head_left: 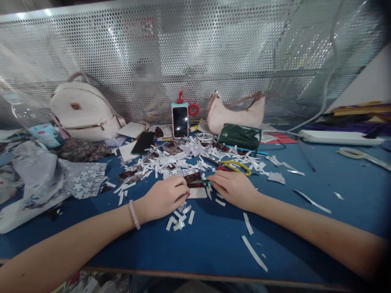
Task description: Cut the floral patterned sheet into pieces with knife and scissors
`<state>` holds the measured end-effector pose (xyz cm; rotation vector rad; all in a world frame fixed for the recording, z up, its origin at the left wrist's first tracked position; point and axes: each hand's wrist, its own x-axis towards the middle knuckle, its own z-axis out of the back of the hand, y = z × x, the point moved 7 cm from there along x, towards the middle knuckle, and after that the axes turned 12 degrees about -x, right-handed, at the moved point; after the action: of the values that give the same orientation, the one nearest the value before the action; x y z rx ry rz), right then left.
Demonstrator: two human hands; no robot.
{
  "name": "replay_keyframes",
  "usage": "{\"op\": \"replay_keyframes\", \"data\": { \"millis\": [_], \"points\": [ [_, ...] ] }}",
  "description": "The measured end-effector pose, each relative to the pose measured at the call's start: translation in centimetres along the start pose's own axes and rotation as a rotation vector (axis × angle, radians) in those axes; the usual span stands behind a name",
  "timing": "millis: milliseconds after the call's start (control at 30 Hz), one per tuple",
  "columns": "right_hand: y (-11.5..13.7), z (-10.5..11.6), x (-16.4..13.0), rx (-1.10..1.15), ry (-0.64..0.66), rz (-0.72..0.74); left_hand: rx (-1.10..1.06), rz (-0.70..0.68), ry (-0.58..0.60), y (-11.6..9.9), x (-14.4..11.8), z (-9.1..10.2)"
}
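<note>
My left hand [166, 196], fingers curled, grips the left end of a dark piece of cloth with a red pattern [193, 177]. Under the cloth's near edge shows a flat white block [197, 193]. My right hand [234, 189] is closed around a slim tool with a green handle and a thin metal tip [202, 182]. Its tip points left and lies across the cloth; whether it is a blade or tweezers I cannot tell. Just beyond my right hand are yellow-handled scissors [236, 166]. White paper strips [178, 223] are scattered near my left hand.
A heap of paper and cloth scraps [171, 160] spreads behind the hands. A phone [180, 122] stands upright, with another dark phone [143, 143] lying left. A backpack [85, 112], a handbag [236, 116] and a green pouch [240, 136] line the perforated metal screen [189, 49].
</note>
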<state>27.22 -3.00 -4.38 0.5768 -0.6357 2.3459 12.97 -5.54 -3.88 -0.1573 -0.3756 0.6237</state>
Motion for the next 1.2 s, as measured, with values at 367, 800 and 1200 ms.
{"op": "replay_keyframes", "data": {
  "millis": [367,800,1200],
  "points": [
    [0.1,-1.0,-0.1,-0.002,0.113,0.006,0.011,0.087,0.042,0.9,-0.1,-0.6],
    [0.0,-1.3,0.0,-0.023,0.154,0.005,-0.377,0.056,-0.019,0.5,0.1,1.0],
    [0.0,-1.1,-0.1,-0.031,0.131,0.016,-0.486,-0.021,0.135,3.0,-0.4,1.6]
  ]
}}
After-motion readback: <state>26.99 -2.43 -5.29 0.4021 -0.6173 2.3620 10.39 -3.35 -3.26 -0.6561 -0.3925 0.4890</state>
